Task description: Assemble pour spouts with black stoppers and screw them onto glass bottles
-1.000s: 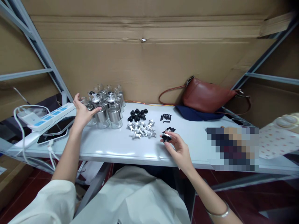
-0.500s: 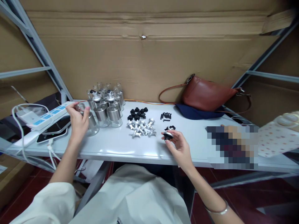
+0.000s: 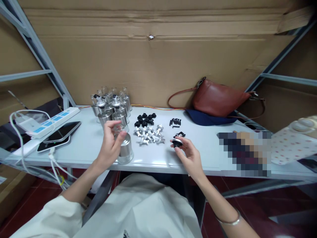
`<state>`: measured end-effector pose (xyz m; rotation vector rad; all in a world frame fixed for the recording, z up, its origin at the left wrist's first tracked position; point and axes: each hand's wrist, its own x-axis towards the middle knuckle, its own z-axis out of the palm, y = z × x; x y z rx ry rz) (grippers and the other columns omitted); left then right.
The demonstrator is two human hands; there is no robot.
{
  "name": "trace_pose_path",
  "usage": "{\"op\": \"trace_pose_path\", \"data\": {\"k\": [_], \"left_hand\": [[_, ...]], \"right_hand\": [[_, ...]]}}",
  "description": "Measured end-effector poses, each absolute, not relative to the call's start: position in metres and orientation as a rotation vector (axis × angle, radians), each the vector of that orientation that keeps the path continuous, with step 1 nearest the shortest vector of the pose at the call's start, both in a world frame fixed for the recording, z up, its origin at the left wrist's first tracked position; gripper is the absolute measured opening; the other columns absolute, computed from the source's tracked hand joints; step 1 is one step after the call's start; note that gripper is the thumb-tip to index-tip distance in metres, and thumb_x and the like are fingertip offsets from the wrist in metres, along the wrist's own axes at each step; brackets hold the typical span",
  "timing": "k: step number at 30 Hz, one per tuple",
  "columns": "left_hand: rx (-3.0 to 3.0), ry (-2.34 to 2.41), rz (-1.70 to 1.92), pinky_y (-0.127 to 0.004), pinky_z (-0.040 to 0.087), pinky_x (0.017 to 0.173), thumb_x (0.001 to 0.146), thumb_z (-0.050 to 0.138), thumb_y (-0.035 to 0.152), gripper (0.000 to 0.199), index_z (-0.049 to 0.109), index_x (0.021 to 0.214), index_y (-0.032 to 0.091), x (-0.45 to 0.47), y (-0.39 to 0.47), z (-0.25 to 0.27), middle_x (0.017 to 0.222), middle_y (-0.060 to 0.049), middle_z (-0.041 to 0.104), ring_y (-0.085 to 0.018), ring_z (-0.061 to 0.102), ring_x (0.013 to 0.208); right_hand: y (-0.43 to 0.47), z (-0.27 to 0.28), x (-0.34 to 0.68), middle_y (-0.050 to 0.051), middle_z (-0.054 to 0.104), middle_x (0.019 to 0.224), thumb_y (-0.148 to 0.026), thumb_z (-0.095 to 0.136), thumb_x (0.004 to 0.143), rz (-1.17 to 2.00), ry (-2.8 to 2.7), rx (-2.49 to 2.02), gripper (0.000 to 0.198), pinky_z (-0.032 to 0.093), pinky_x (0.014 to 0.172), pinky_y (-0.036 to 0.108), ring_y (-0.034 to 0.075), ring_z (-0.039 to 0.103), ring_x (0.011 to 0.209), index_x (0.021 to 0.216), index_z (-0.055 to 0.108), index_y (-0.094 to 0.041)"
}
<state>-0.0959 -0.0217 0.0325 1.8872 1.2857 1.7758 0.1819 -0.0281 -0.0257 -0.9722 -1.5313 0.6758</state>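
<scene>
My left hand (image 3: 110,145) is closed around the neck of a glass bottle (image 3: 126,150) with a metal sleeve, upright near the table's front edge. Between the fingers of my right hand (image 3: 189,153) is a pourer cap (image 3: 177,142), silver on top and black below. A small black lever part shows just behind it. Several similar bottles (image 3: 120,118) stand together at the back left, two of them with silver and black tops. A pile of silver spout pieces (image 3: 149,135) lies between my hands, with black stoppers (image 3: 145,119) behind it.
Small black levers (image 3: 175,122) lie behind my right hand. A brown bag (image 3: 220,99) rests on a navy cloth (image 3: 208,119) at the back right. On the left are a power strip (image 3: 56,120), a tablet (image 3: 64,132) and cables. A cardboard wall (image 3: 158,69) closes the back.
My left hand has brought the glass bottle rightward and nearer to me, from the left of the bottle group to the table's front. My right hand still holds the pourer cap in about the same place.
</scene>
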Motion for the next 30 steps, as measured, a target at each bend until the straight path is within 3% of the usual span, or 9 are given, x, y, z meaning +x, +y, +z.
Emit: {"op": "trace_pose_path", "data": {"k": [7, 16, 22, 30], "left_hand": [[1.963, 0.906, 1.551, -0.032, 0.047, 0.082, 0.089, 0.05, 0.046, 0.033, 0.045, 0.112, 0.023, -0.035, -0.02, 0.039, 0.104, -0.006, 0.048, -0.017, 0.054, 0.09], [1.829, 0.606, 1.373, -0.03, 0.045, 0.086, 0.087, 0.06, 0.033, 0.026, 0.045, 0.105, 0.022, -0.008, -0.025, 0.044, 0.099, -0.004, 0.059, -0.015, 0.057, 0.093], [1.625, 0.459, 1.278, -0.03, 0.047, 0.083, 0.086, 0.061, 0.03, 0.036, 0.037, 0.111, 0.023, -0.006, -0.023, 0.044, 0.092, -0.002, 0.06, -0.014, 0.06, 0.088], [1.842, 0.485, 1.384, -0.031, 0.049, 0.081, 0.087, 0.06, 0.027, 0.053, 0.026, 0.128, 0.025, -0.002, -0.021, 0.039, 0.088, -0.001, 0.054, -0.014, 0.059, 0.085]], "right_hand": [[-0.03, -0.025, 0.182, 0.008, 0.063, 0.11, -0.033, 0.056, 0.088, 0.676, -1.516, -0.994, 0.03, 0.05, 0.083, 0.039, 0.021, 0.066, 0.087, 0.117, 0.054, -0.026], [-0.029, -0.023, 0.184, 0.009, 0.065, 0.113, -0.04, 0.048, 0.093, 0.686, -1.551, -1.035, 0.028, 0.047, 0.09, 0.042, 0.024, 0.063, 0.1, 0.113, 0.06, -0.025], [-0.036, -0.004, 0.18, 0.01, 0.061, 0.12, -0.034, 0.048, 0.094, 0.543, -1.558, -0.845, 0.034, 0.049, 0.088, 0.045, 0.025, 0.062, 0.103, 0.127, 0.049, -0.026], [-0.034, 0.059, 0.162, 0.01, 0.059, 0.126, -0.025, 0.063, 0.083, 0.245, -1.864, -0.612, 0.054, 0.05, 0.092, 0.045, 0.027, 0.057, 0.115, 0.133, 0.042, -0.026]]}}
